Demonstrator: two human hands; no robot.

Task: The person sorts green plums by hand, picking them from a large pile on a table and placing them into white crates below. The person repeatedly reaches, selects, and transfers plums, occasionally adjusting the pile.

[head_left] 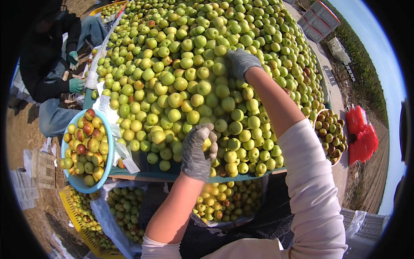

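Observation:
A big heap of green-yellow jujubes (174, 100), some with brown patches, covers the table before me. My left hand (197, 151), in a grey knit glove, is at the near edge of the heap with its fingers curled round a yellowish jujube (207, 144). Farther off, my right hand (243, 64), gloved the same, reaches onto the middle of the heap and touches the fruit there. Its fingertips are hidden behind the back of the hand, so I cannot see whether it holds anything.
A blue basin (113, 149) of browner jujubes stands at the left, and a round basket (316, 129) at the right. Below lie a yellow crate (69, 207) and lined crates of fruit. Red net bags (361, 138) sit far right. Another person's green-gloved hand (76, 85) is at the left.

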